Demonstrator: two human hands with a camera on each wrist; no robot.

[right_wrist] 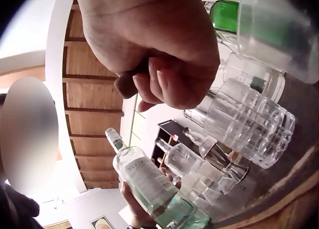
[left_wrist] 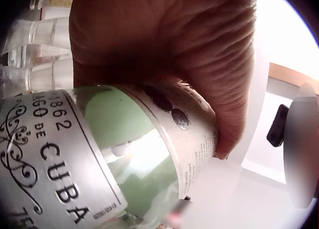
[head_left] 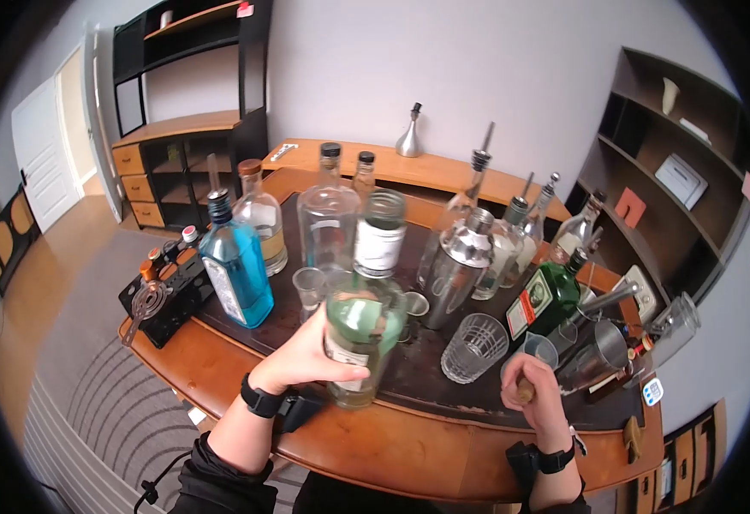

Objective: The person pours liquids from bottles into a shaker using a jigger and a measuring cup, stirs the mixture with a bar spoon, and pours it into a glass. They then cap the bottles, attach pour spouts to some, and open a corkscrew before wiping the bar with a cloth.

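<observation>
My left hand grips a pale green glass bottle low on its body, thumb across the front label. A silver label reading CUBA faces the left wrist camera. In the right wrist view the bottle leans, neck up. Curled fingers of my right hand hold a small brown stub with a rounded end; the rest of it is hidden in the fist. Close to that hand stand a cut-glass mixing glass and a clear plastic cup.
A blue bottle and several clear bottles stand left and behind. A metal shaker stands at centre, with a green bottle to its right. A black caddy with a strainer sits at the table's left edge.
</observation>
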